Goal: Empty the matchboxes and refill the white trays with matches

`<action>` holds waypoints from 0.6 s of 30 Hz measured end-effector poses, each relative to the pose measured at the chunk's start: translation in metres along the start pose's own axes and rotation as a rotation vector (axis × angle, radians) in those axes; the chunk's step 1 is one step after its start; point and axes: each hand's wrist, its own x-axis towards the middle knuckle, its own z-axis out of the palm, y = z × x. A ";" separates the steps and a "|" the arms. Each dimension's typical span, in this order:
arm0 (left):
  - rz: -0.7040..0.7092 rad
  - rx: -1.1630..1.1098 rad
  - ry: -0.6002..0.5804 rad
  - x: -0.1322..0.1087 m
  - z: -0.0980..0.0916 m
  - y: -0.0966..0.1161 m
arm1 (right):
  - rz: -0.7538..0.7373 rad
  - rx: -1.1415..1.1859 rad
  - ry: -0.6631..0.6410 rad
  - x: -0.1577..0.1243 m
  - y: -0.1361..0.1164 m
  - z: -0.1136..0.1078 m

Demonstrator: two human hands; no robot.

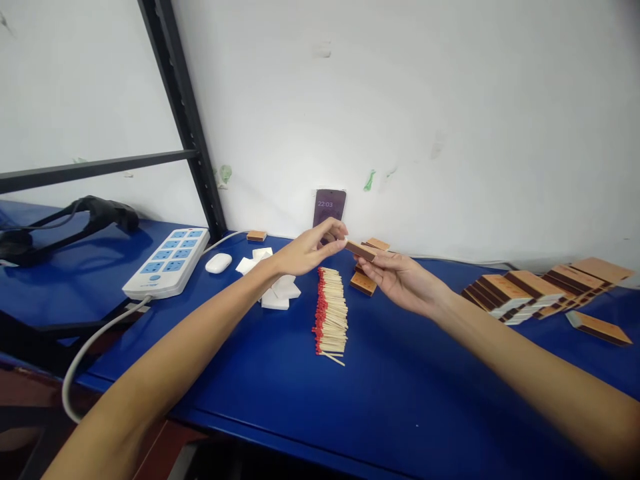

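Note:
My right hand point(403, 280) is closed on a brown-sided matchbox point(361, 251), holding it above the table between thumb and fingers. Just to its left, my left hand point(310, 250) has curled fingers with a gap to the thumb; its thumb tip is close to the box's end, and I cannot tell if they touch. Below the hands lies a long row of red-tipped matches point(333, 313). Several more matchboxes point(363, 283) sit behind and under my right hand, partly hidden by it. White box trays point(276, 298) lie in a loose pile beneath my left forearm.
A stack of matchboxes point(530, 290) stands at the right, with a single matchbox point(600, 328) before it. A phone point(329, 205) leans on the wall. Leftward are a small white case point(219, 263), a power strip point(167, 263), a black headset point(100, 217) and a shelf post point(187, 113).

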 end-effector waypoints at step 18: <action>-0.203 -0.172 -0.389 0.030 -0.045 -0.030 | -0.197 -0.426 0.061 0.014 -0.012 0.005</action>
